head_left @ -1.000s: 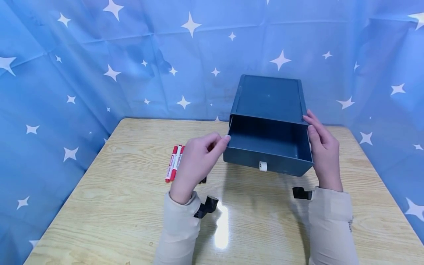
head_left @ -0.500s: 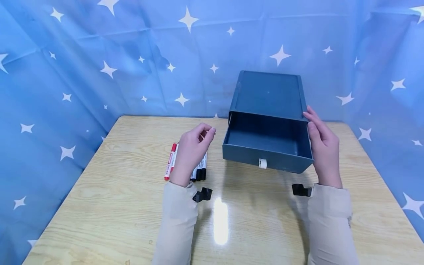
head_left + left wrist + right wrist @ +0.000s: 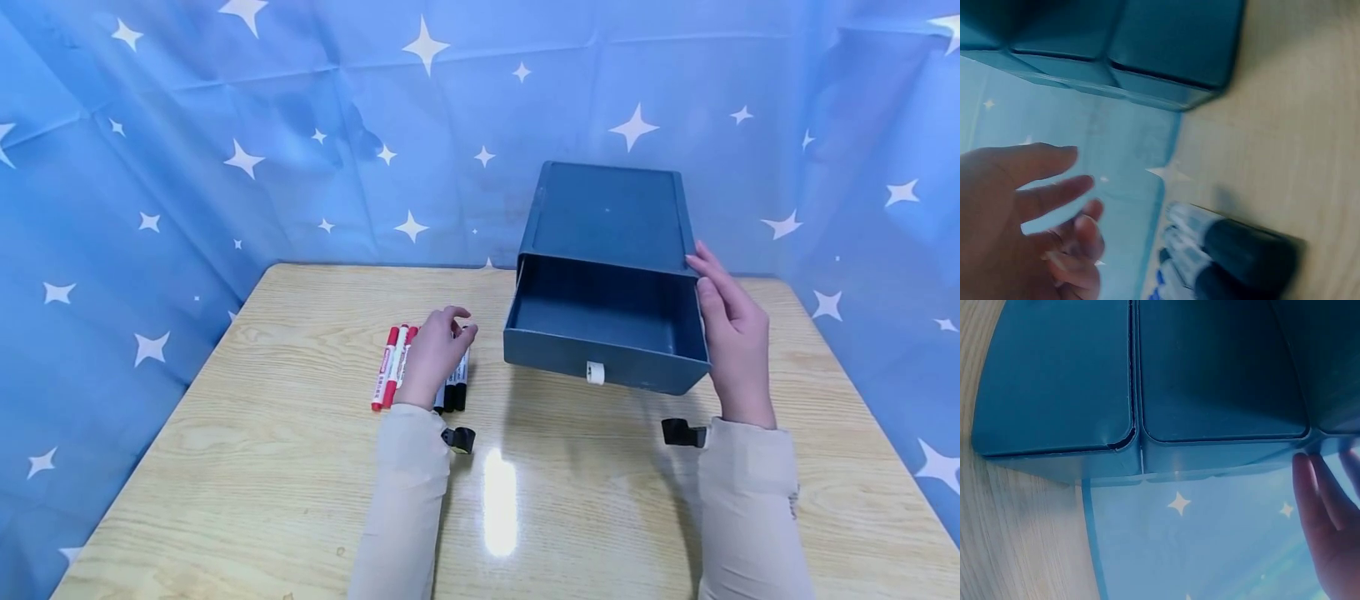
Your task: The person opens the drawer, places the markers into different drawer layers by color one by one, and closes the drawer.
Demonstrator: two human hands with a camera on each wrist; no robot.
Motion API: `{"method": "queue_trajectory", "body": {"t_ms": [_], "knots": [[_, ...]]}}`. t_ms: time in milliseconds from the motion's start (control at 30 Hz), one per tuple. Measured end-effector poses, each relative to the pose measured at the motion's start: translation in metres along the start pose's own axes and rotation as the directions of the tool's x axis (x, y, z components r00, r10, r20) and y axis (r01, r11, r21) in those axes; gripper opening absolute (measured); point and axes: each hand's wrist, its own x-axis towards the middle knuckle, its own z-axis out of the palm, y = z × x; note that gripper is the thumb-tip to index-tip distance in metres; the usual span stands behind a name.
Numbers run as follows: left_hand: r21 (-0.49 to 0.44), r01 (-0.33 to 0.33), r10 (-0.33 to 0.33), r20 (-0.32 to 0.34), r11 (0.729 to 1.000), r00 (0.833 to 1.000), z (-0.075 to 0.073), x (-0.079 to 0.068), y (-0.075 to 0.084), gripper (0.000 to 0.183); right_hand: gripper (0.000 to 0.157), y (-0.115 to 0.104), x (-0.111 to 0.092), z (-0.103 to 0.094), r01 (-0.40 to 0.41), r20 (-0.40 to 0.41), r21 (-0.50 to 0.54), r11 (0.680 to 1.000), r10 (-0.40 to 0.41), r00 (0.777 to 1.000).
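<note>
While loose, left hand (image 3: 433, 354) near markers (image 3: 385, 368); right hand (image 3: 735, 342), straight, against box (image 3: 609, 215), drawer (image 3: 551, 352) ajar.

The tabletop (image 3: 225, 467) was brightly lit in the head view, a white glare patch (image 3: 500, 504) being reflected from it and soft shadow (image 3: 555, 417) being cast beneath the drawer (image 3: 645, 372), whereas both wrist views were rendered dimmer and bluish, with the black-capped markers (image 3: 1250, 253) blurred in the left.
</note>
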Motion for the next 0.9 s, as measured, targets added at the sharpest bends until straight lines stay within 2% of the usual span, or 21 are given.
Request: {"method": "queue_trajectory", "body": {"t_ms": [167,367,467,700,900], "knots": [[0.099,0.055,-0.062,0.071,0.994,0.996,0.012,0.002,-0.007,0.044,0.033,0.001,0.000,-0.001,0.003,-0.008,0.002,1.000,-0.003,1.000],[0.173,0.088,-0.109,0.118,0.981,0.987,0.018,-0.002,-0.009,0.054,0.033,0.002,0.001,0.000,0.002,-0.002,-0.002,1.000,-0.002,1.000],[0.207,0.095,-0.120,0.111,0.974,0.987,0.018,-0.002,-0.008,0.054,0.033,0.002,0.002,0.001,0.003,-0.003,-0.002,1.000,-0.003,1.000],[0.319,0.098,-0.120,0.048,0.943,0.992,0.017,-0.002,0.000,0.048,0.033,0.002,0.006,0.002,0.006,-0.002,0.009,1.000,-0.006,1.000],[0.370,0.079,-0.095,0.025,0.926,0.995,0.027,-0.010,0.008,0.047,0.033,0.003,0.000,-0.001,-0.009,0.011,-0.013,1.000,0.009,1.000]]}}
